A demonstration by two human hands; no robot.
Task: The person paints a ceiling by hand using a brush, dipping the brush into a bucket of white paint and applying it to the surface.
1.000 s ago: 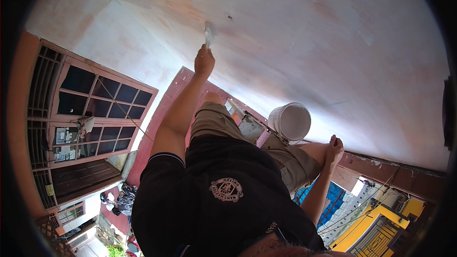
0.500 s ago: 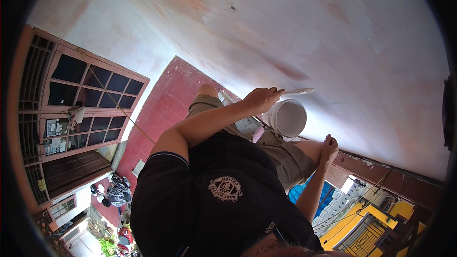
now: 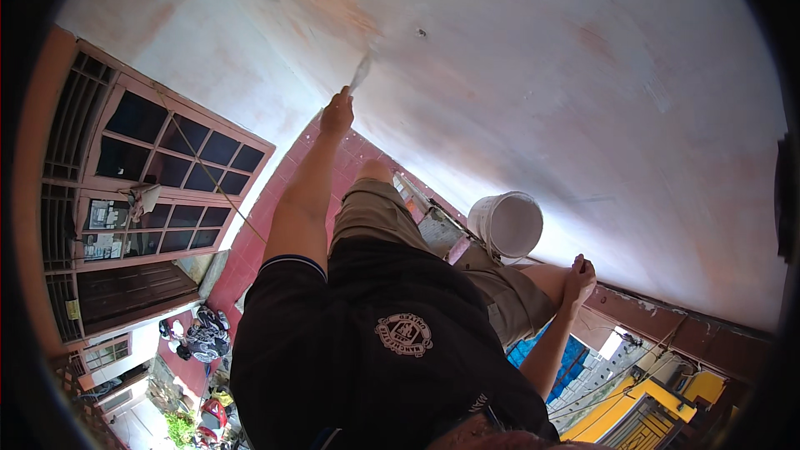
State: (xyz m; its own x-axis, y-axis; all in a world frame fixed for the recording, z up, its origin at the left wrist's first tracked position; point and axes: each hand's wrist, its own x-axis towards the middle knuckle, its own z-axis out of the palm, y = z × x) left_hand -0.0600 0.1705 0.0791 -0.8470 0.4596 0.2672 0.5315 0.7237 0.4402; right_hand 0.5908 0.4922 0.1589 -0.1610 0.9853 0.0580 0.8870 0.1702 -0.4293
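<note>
1. Head view: we look down past a black shirt [image 3: 358, 317] and khaki shorts [image 3: 379, 212] at a wide pale wall [image 3: 550, 83] that fills the upper part, bent by the fisheye.
2. Our left grip [image 3: 337, 112], at the end of a stretched-out arm, is closed around the near end of a flat, pale hand tool [image 3: 361, 72], a little left of centre and beside the wall.
3. The tool points away from us, its far end toward the top of the view. Its long axis leans slightly right of upright, nearly in line with our forearm.
4. Our fingers hide the tool's near end. The rest is thin and soft-edged; we cannot tell whether it is a scraper or a brush, nor whether its tip touches the wall.
5. Our right grip [image 3: 580, 280] is by our right leg, fingers curled in. We cannot tell whether it holds anything.
6. Between the two grips, closer to the right one, is a white bucket [image 3: 481, 218], tilted in the view with its mouth partly toward us. What supports it is hidden; its contents are hard to make out.
7. The dark round border cuts off the wall's outer parts.
</note>
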